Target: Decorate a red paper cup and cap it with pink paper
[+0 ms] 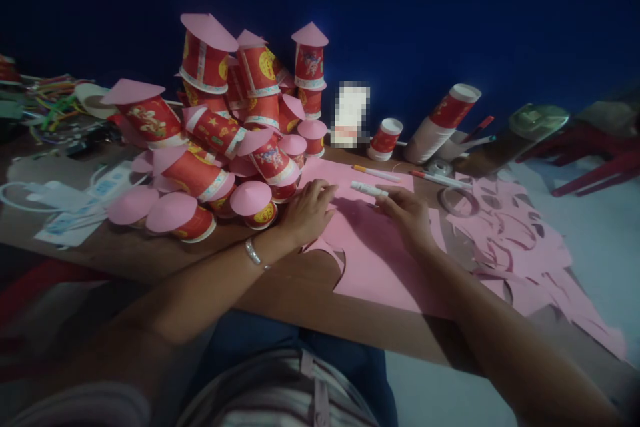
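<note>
My right hand (407, 213) has its fingers closed on a slim white tube with faint print, which looks like a glue stick (367, 188). It is held just above a large pink paper sheet (385, 267) on the table. On the sheet's left part rests my left hand (311, 210), fingers bent and slightly apart, nothing plainly held. A curved piece is cut out of the sheet's near left edge. Close by on the left, several red patterned paper cups with pink paper cone tops (251, 200) stand and lie in a heap.
An orange-and-white pen (375, 173), a red-and-white pen (440, 179) and a tape roll (459, 202) lie beyond and right. Cut pink scraps (525, 233) spread rightward. A cup stack (443, 123) leans behind. White power strip (60, 193) with cable lies left.
</note>
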The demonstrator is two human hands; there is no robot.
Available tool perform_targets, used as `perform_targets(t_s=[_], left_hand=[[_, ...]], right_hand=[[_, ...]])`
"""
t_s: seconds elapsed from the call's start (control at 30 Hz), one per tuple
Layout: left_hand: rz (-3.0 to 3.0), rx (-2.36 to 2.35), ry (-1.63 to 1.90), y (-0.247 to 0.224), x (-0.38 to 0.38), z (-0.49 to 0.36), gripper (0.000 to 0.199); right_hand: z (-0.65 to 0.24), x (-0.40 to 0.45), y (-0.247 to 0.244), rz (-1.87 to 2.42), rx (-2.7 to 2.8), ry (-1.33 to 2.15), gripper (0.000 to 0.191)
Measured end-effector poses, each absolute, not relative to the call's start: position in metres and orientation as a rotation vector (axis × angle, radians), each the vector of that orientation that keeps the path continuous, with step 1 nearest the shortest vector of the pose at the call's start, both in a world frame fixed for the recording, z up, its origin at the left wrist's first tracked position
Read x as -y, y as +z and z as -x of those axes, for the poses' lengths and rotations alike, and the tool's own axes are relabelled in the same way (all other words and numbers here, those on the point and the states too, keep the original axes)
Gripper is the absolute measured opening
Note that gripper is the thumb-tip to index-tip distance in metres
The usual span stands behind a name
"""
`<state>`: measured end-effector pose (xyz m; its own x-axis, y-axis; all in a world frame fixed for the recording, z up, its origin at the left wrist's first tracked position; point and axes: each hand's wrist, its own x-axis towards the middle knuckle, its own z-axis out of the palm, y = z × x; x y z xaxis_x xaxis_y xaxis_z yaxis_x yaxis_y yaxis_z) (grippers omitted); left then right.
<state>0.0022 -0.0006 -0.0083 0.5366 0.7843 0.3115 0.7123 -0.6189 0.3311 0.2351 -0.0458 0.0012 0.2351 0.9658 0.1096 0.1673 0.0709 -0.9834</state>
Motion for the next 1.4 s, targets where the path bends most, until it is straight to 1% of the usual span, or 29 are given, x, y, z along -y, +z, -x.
perform_targets(t_s=[0.07, 0.17, 0.27, 0.37, 0.43, 0.5, 0.6, 0.87, 1.03, 1.1, 1.2, 1.3, 1.4], left_hand=[[-2.645, -1.319, 0.571, -0.009, -0.002, -0.003, 0.042], [-2.641, -1.25, 0.526, -0.01, -0.008, -0.002, 0.029], [-2.492, -1.11, 0.767, -0.009, -0.01, -0.002, 0.018], [-2.129, -0.989, 1.055, -0.011, -0.01, -0.004, 0.014], [-1.842, -0.905, 1.116, -0.014, -0.011, -0.005, 0.018], [-1.611, -0.831, 1.104, -0.016, -0.012, -0.006, 0.025], [-1.46, -0.776, 1.058, -0.017, -0.014, -0.007, 0.028], [-1.514, -0.763, 1.013, -0.016, -0.008, -0.006, 0.027], [-1.617, -0.775, 1.016, -0.016, -0.008, -0.006, 0.025], [-1.739, -0.864, 1.048, -0.014, -0.007, -0.007, 0.032], [-2.016, -1.079, 0.999, -0.007, -0.004, -0.007, 0.053], [-2.349, -1.165, 0.583, 0.0, 0.0, -0.005, 0.055], [-2.482, -1.155, 0.357, 0.004, 0.004, -0.003, 0.06]], right_hand=[[-0.234, 0.046, -0.001, 1.355, 1.188, 0.907, 0.046], [-0.233, 0.045, -0.005, 1.333, 1.19, 0.951, 0.049], [-0.234, 0.044, -0.007, 1.319, 1.187, 0.974, 0.049], [-0.234, 0.045, -0.005, 1.299, 1.179, 0.991, 0.046], [-0.234, 0.046, -0.004, 1.283, 1.186, 1.004, 0.043], [-0.234, 0.046, -0.003, 1.267, 1.199, 1.008, 0.041], [-0.234, 0.045, -0.005, 1.255, 1.231, 1.009, 0.038], [-0.234, 0.045, -0.012, 1.211, 1.328, 1.021, 0.037], [-0.232, 0.046, -0.006, 1.202, 1.358, 1.032, 0.036], [-0.235, 0.044, -0.002, 1.222, 1.339, 0.949, 0.034], [-0.245, 0.037, -0.001, 1.299, 1.286, 0.696, 0.032], [-0.257, 0.03, -0.008, 1.494, 1.412, 0.462, 0.034], [-0.262, 0.024, -0.018, 1.67, 1.668, 0.229, 0.029]])
